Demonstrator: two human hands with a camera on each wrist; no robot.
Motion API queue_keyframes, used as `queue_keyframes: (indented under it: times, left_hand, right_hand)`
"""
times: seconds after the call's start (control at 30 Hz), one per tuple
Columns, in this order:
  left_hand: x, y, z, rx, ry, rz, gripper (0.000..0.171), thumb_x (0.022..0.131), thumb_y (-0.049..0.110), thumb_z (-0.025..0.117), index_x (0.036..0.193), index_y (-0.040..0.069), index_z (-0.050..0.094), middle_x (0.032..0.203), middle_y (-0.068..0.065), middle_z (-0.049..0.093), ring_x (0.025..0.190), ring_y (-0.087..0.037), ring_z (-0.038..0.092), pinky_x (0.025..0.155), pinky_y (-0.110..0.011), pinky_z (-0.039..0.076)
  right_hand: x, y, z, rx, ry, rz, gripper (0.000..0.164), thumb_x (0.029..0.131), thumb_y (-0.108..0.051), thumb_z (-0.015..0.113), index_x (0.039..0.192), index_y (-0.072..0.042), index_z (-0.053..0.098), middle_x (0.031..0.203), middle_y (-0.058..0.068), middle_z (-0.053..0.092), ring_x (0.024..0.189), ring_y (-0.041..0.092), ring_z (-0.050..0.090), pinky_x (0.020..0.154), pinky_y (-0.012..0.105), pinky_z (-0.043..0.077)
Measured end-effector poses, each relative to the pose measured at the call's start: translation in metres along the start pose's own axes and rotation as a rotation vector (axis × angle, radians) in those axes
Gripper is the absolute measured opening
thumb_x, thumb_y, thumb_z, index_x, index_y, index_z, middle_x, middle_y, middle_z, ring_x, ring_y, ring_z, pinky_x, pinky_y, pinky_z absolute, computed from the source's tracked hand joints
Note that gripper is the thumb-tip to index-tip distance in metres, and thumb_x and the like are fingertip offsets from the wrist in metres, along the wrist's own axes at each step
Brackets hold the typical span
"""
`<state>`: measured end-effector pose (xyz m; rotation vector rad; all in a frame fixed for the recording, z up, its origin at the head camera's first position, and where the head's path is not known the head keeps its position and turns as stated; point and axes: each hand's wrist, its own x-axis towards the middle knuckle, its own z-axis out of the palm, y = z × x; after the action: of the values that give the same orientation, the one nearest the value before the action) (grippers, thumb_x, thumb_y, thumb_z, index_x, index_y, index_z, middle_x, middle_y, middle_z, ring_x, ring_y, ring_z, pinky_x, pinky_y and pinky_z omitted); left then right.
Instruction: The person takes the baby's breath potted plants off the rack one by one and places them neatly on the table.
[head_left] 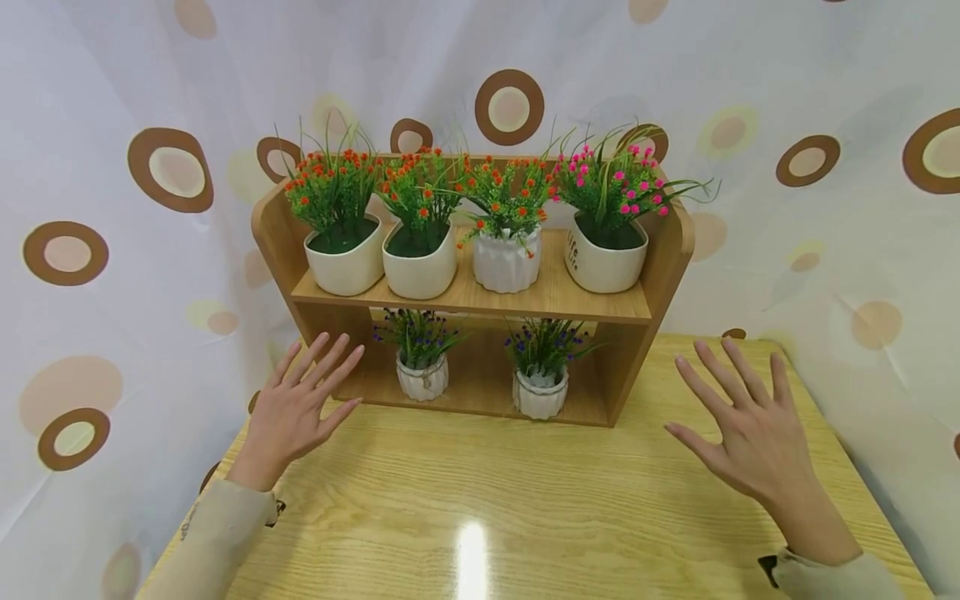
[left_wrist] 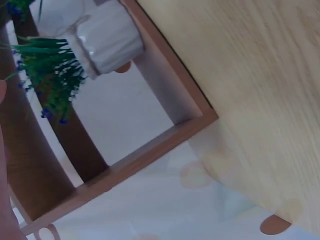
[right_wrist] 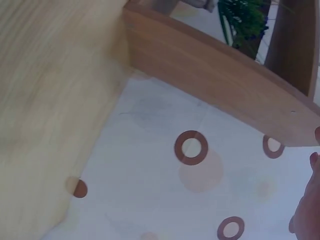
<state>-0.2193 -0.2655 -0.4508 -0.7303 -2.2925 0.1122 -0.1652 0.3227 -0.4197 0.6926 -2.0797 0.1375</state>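
Fingers spread and holding nothing, my left hand point(head_left: 291, 417) hovers over the table by the left end of a two-tier wooden shelf point(head_left: 465, 292). My right hand point(head_left: 757, 433), also spread wide, is to the right of the shelf, apart from it. On the upper tier are two white pots with orange flowers point(head_left: 345, 262), a ribbed white pot with orange flowers point(head_left: 507, 260) and a lettered pot with pink flowers point(head_left: 611, 257). Two small ribbed pots with purple flowers stand below, one on the left point(head_left: 422, 375) and one on the right point(head_left: 540, 392).
The shelf stands at the back of a light wooden table point(head_left: 450, 475). Behind and beside it hangs a white cloth point(head_left: 600, 50) patterned with brown and beige circles. A bright light reflection point(head_left: 472, 558) shows near the table's front.
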Motion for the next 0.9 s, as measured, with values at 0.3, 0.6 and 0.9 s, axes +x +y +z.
queue_keyframes:
  times: [0.3, 0.6, 0.9]
  left_hand:
    - [0.029, 0.0, -0.015, -0.072, 0.174, -0.017, 0.068, 0.105, 0.065, 0.032, 0.155, 0.022, 0.049, 0.16, -0.007, 0.049, 0.153, -0.03, 0.036, 0.132, -0.047, 0.016]
    - [0.07, -0.024, -0.043, -0.072, 0.338, -0.122, 0.062, 0.102, 0.058, 0.043, 0.154, 0.025, 0.051, 0.159, -0.004, 0.05, 0.146, -0.032, 0.042, 0.129, -0.047, 0.022]
    - [0.096, -0.054, -0.058, -0.137, 0.384, -0.319, 0.066, 0.1, 0.059, 0.042, 0.156, 0.025, 0.046, 0.163, -0.002, 0.045, 0.15, -0.028, 0.035, 0.128, -0.051, 0.021]
  right_hand:
    - [0.036, -0.015, -0.003, 0.066, 0.086, -0.005, 0.075, 0.1, -0.07, 0.043, 0.144, -0.012, 0.062, 0.152, 0.014, 0.056, 0.149, 0.032, 0.041, 0.131, 0.054, 0.014]
    - [0.081, -0.038, 0.009, 0.208, 0.134, 0.047, 0.079, 0.098, -0.07, 0.05, 0.147, -0.009, 0.058, 0.152, 0.016, 0.056, 0.14, 0.04, 0.049, 0.128, 0.039, 0.029]
    - [0.119, -0.056, 0.025, 0.507, 0.106, 0.284, 0.083, 0.096, -0.067, 0.058, 0.154, -0.01, 0.048, 0.159, 0.011, 0.046, 0.146, 0.033, 0.042, 0.124, 0.034, 0.033]
